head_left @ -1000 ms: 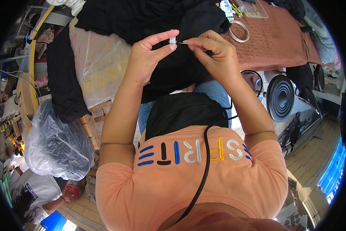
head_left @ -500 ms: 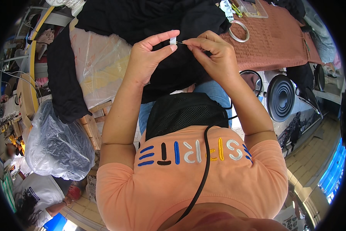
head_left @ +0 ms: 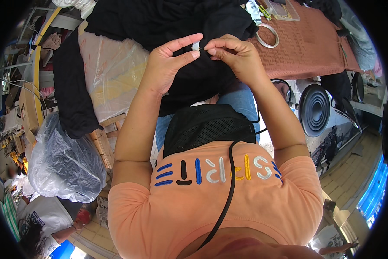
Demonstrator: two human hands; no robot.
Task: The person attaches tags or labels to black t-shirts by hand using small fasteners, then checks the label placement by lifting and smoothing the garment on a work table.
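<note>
My left hand (head_left: pixel 168 60) holds a small white piece (head_left: pixel 196 45) upright between thumb and forefinger. It is too small to tell its kind. Close beside it, my right hand (head_left: pixel 239 58) has thumb and forefinger pinched together. A thin, needle-like thing (head_left: pixel 201 48) shows between those fingertips and the white piece; its far end cannot be made out. Both hands are raised over a heap of black cloth (head_left: pixel 159 19), which covers the table and hangs toward my lap.
A brown textured cloth (head_left: pixel 306 47) covers the table at right, with a roll of tape (head_left: pixel 268 44) and a clear plastic box (head_left: pixel 289 11). Clear sheeting (head_left: pixel 112 73) lies left, above a plastic bag (head_left: pixel 66 164). Round black stool seat (head_left: pixel 316 110) at right; a person (head_left: pixel 47 216) at lower left.
My right hand has come slightly nearer to the left, and less of the thin thing shows between them. The left hand has barely shifted. An arm has appeared at lower right.
</note>
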